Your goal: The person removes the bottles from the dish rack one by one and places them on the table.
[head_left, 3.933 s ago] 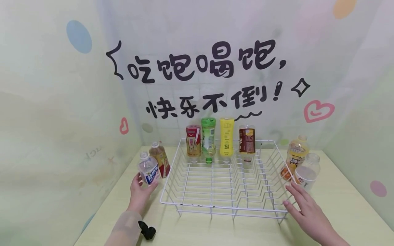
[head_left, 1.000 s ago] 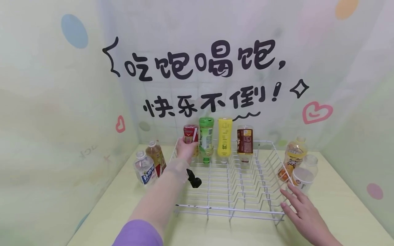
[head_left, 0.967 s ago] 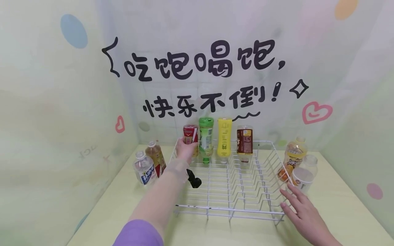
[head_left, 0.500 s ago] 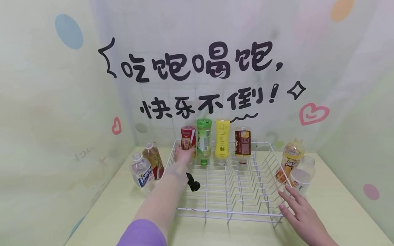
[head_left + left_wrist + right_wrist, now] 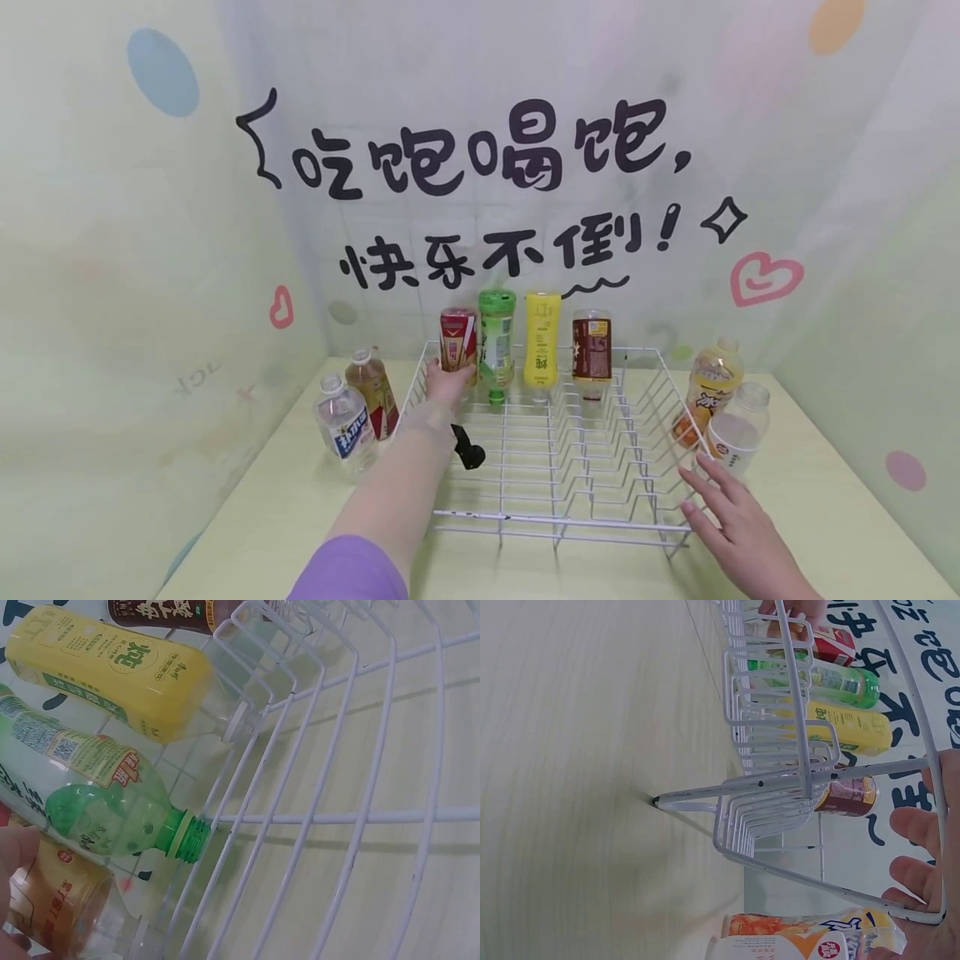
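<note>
My left hand [image 5: 447, 383] grips an upside-down plastic bottle [image 5: 457, 335] with a red and gold label, at the back left of a white wire dish rack [image 5: 555, 518]. In the left wrist view its clear neck points down at the wires, and my fingers [image 5: 13, 851] lie along its side. Also inverted along the rack's back are a green bottle [image 5: 495, 342], a yellow-labelled bottle [image 5: 542, 337] and a maroon-labelled bottle [image 5: 592, 346]. My right hand [image 5: 738, 525] rests at the rack's front right corner, fingers loosely spread by the rim.
Left of the rack, a clear bottle [image 5: 347, 425] with a blue-and-white label and an amber bottle [image 5: 371, 392] stand upright on the pale table [image 5: 247, 533]. An orange-labelled bottle [image 5: 708, 387] and a wide clear bottle [image 5: 738, 429] stand to the right. A lettered backdrop [image 5: 480, 75] closes the rear.
About four seconds ago my left hand was at the clear bottle on the left; since then it has moved to the red-and-gold bottle. The right hand stays at the rack corner.
</note>
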`<state>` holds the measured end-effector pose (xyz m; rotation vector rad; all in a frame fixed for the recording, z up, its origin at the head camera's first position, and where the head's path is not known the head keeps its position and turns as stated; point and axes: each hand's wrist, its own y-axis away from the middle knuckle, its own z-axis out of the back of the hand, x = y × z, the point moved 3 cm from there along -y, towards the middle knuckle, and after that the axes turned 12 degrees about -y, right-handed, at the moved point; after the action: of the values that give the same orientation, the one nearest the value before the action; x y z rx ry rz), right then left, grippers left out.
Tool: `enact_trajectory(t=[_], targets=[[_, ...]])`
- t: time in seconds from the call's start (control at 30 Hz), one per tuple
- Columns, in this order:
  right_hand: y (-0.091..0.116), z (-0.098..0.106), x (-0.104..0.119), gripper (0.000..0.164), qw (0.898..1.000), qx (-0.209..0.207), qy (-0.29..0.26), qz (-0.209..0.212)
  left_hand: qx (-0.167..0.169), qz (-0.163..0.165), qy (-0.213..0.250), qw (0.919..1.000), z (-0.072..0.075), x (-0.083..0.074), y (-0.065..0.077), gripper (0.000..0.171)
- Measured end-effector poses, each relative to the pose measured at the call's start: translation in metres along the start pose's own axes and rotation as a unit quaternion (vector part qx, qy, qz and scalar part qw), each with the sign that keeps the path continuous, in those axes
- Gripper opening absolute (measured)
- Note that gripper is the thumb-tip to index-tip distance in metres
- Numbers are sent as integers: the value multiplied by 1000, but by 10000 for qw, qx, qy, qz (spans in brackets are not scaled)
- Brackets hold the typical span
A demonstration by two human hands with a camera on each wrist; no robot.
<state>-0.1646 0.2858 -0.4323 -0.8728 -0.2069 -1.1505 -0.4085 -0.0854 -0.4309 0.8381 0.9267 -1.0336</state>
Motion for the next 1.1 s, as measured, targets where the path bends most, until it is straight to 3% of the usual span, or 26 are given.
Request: enact_trajectory(t=[0.17,0.4,0.6,1.1], targets=[[1,0,1,37,10000,-35,-37,61,-5,-82,28,10000,-1,1,-3,89],[0,0,2,36,9999,-50,-60,99,-81,-238,-313,9992,-1,0,-2,87],[0,1,3,36,10000,16,-45,-17,-65,-396,-567,9976,-1,0,-1,71],[-1,1,2,37,10000,19,-29,-35,-8,-321,-159,9994,-3,2,-5,62]])
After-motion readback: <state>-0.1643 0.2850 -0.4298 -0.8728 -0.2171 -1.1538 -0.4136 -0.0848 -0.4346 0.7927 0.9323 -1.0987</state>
